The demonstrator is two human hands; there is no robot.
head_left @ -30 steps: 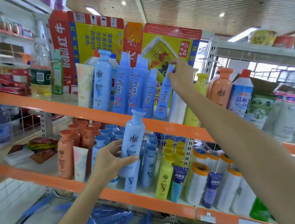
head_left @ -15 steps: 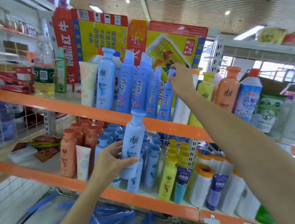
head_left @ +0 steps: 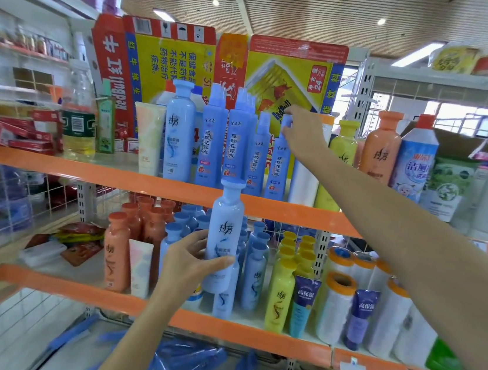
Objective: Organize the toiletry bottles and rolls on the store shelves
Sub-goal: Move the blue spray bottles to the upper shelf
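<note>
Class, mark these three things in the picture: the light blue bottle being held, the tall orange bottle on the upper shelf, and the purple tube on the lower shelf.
light blue bottle [head_left: 225,228]: head view, on its label, above the left hand.
orange bottle [head_left: 380,152]: head view, on its body.
purple tube [head_left: 361,319]: head view, on its front face.

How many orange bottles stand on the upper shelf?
1. A single orange bottle stands at the right of the upper shelf, between a yellow bottle and a white-and-blue cleaner bottle. Others could be hidden behind the front row.
</note>
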